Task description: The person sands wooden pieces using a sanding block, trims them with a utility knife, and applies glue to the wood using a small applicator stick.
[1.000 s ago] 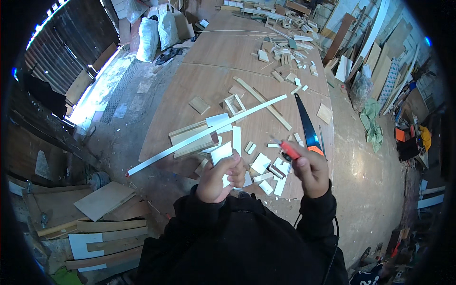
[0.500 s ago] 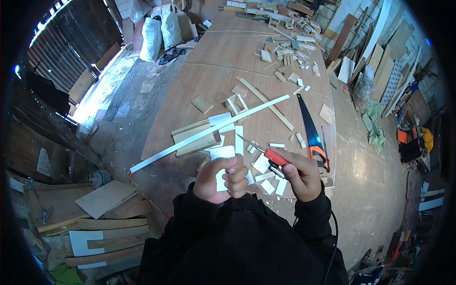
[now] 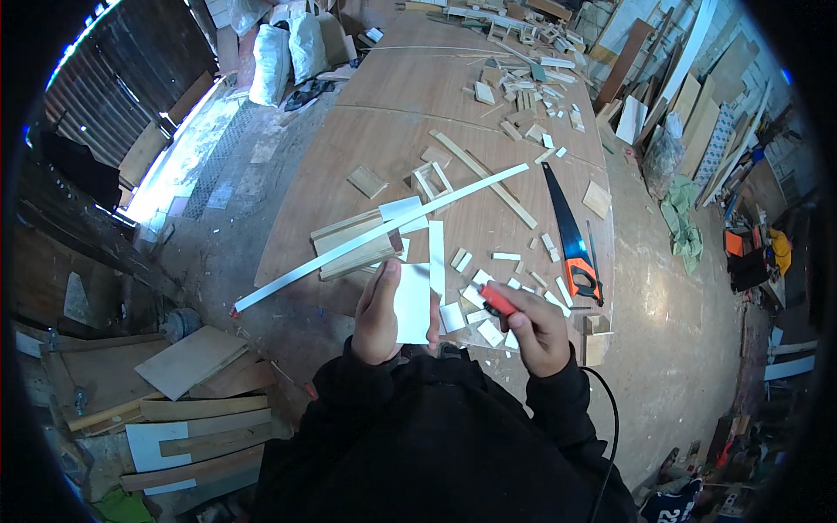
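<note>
My left hand (image 3: 378, 315) is closed round the edges of a small white rectangular board (image 3: 413, 303), thumb on the near side and fingertips at its right edge. A red-handled knife (image 3: 497, 300) is gripped in my right hand (image 3: 539, 331), just right of the board and apart from it. Its blade points away and to the left, and little of it shows. Beyond my hands a long white strip (image 3: 384, 228) lies slantwise over a wooden channel-shaped piece (image 3: 357, 260). White offcuts (image 3: 452, 316) are scattered under and beside the knife.
A handsaw (image 3: 571, 235) with an orange and black handle lies near the right edge of the wooden table (image 3: 384, 139). A small open wooden frame (image 3: 430, 181) and crossed sticks (image 3: 488, 183) sit mid-table. Scrap wood (image 3: 523, 87) is heaped at the far end. Loose boards (image 3: 192, 359) lie low on the left.
My left fist has loosened and turned, so the white board's face now shows more fully. The knife has dropped slightly lower and swung so that its blade is mostly foreshortened.
</note>
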{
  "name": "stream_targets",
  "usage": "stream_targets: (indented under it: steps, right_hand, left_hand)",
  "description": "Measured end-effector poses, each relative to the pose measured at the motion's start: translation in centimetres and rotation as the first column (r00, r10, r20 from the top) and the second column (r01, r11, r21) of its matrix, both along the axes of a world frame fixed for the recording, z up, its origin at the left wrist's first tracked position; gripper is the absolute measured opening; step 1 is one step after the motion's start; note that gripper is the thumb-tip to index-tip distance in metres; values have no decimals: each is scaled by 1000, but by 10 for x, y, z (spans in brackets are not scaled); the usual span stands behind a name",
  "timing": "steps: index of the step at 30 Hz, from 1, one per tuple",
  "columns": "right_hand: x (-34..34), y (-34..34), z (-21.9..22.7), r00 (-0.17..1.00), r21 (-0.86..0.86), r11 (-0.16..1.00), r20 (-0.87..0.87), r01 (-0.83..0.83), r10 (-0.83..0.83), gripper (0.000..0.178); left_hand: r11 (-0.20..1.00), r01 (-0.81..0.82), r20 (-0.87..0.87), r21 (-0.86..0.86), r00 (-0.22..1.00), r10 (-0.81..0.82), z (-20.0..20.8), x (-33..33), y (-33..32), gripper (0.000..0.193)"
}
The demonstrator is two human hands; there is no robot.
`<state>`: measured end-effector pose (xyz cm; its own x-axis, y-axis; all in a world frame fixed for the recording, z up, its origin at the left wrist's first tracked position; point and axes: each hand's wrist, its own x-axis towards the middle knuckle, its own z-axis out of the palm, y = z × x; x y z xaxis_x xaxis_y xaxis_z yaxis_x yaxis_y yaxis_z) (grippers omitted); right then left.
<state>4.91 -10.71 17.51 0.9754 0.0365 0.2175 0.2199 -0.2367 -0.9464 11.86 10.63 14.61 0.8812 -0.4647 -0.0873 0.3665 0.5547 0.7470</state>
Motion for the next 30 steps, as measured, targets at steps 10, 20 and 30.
stream_targets:
  steps: [10, 20, 30]
  right_hand:
    - [-5, 14, -21, 905, -374, 924, 415, 78, 91, 41]
    - [-8, 42, -11, 832, -608, 792, 468, 59, 298, 42]
    - [-7, 68, -12, 808, -623, 763, 531, 170, 254, 42]
  left_hand:
    - [974, 13, -102, 226, 995, 10, 20, -13, 17, 44]
    - [997, 42, -110, 70, 993, -34, 13, -16, 48, 36]
    - [996, -15, -124, 90, 992, 27, 15, -9, 64, 35]
